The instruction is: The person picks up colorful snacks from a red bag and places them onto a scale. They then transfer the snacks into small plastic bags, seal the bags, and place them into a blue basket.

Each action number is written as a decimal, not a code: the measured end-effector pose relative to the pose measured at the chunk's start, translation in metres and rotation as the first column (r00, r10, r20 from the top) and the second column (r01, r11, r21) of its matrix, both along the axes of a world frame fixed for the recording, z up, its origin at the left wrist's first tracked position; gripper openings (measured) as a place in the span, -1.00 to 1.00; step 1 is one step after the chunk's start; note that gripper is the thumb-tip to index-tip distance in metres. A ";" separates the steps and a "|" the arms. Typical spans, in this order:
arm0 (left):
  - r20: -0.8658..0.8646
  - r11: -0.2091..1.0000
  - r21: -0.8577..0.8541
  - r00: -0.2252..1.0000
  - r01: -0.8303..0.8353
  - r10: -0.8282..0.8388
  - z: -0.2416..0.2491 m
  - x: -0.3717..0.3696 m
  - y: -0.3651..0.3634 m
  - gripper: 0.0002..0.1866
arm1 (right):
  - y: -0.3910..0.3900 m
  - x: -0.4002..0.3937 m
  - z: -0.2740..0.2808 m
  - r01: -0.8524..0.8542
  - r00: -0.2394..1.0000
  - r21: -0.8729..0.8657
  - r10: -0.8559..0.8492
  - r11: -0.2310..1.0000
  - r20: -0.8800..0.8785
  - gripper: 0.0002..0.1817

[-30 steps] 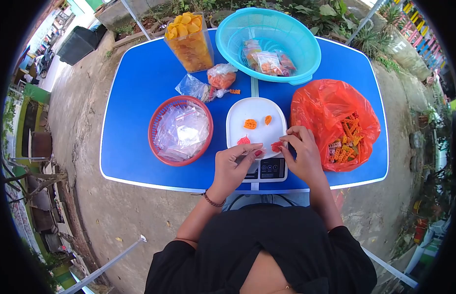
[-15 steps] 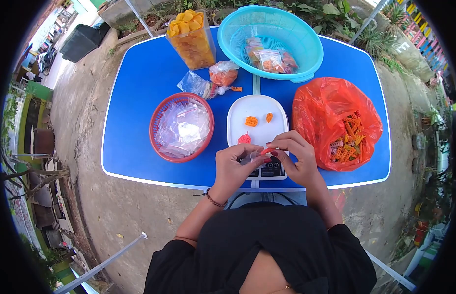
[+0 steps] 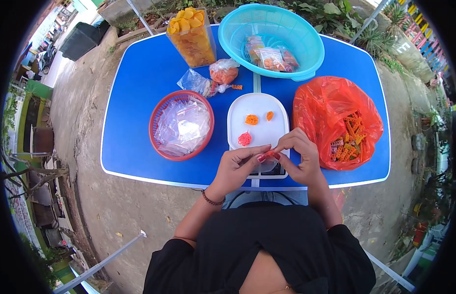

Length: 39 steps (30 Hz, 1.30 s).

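My left hand [image 3: 237, 166] and my right hand [image 3: 302, 158] meet over the front of a white kitchen scale [image 3: 235, 115]. Both are closed, pinching the top of a small clear plastic bag [image 3: 265, 168] between thumbs and fingers. The bag hangs below the fingertips, partly hiding the scale's dark control panel. A bit of red shows at the fingertips, but I cannot tell whether it is a snack piece or nail colour. On the scale's platform, beyond my hands, lie two orange snack pieces [image 3: 251, 119] and a pink one [image 3: 244, 139].
A red basket of clear bags [image 3: 208, 139] stands left. On the right sits a red plastic bag [image 3: 313, 105] of colourful snacks. Behind are a turquoise basin [image 3: 306, 46] with filled packets, a clear container of yellow chips [image 3: 194, 46], and a tied bag of orange snacks [image 3: 223, 73].
My left hand has moved right and its fingertips now meet my right hand's. The clear bag, earlier extending left toward my left hand, now hangs below both hands.
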<state>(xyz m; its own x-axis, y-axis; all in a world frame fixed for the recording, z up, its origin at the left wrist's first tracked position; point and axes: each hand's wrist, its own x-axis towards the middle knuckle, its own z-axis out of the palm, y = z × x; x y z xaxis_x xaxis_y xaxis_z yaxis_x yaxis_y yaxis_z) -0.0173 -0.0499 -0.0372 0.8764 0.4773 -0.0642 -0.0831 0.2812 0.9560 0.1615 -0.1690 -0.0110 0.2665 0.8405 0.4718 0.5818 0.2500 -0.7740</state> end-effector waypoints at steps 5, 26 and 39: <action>-0.038 0.999 -0.044 0.999 -0.015 0.013 -0.001 -0.002 0.003 -0.63 | 0.005 -0.013 0.004 -0.024 0.995 -0.016 0.025 1.000 0.096 -0.83; 0.056 0.856 -0.449 0.948 -0.255 0.312 -0.004 -0.012 0.026 -0.66 | 0.043 -0.036 -0.038 0.235 0.942 -0.086 -0.206 0.968 0.264 -0.74; -0.124 0.946 -0.034 0.941 -0.321 0.315 -0.004 -0.005 0.013 -0.80 | 0.031 -0.025 -0.030 0.334 0.886 0.080 -0.283 0.939 -0.368 -0.78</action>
<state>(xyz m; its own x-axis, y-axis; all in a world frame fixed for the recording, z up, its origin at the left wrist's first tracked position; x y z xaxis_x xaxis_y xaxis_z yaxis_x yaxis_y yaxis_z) -0.0225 -0.0372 -0.0409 0.6649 0.7228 -0.1884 -0.0669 0.3089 0.9487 0.1360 -0.1382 -0.0405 0.6688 0.6226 0.4063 0.3487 0.2200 -0.9111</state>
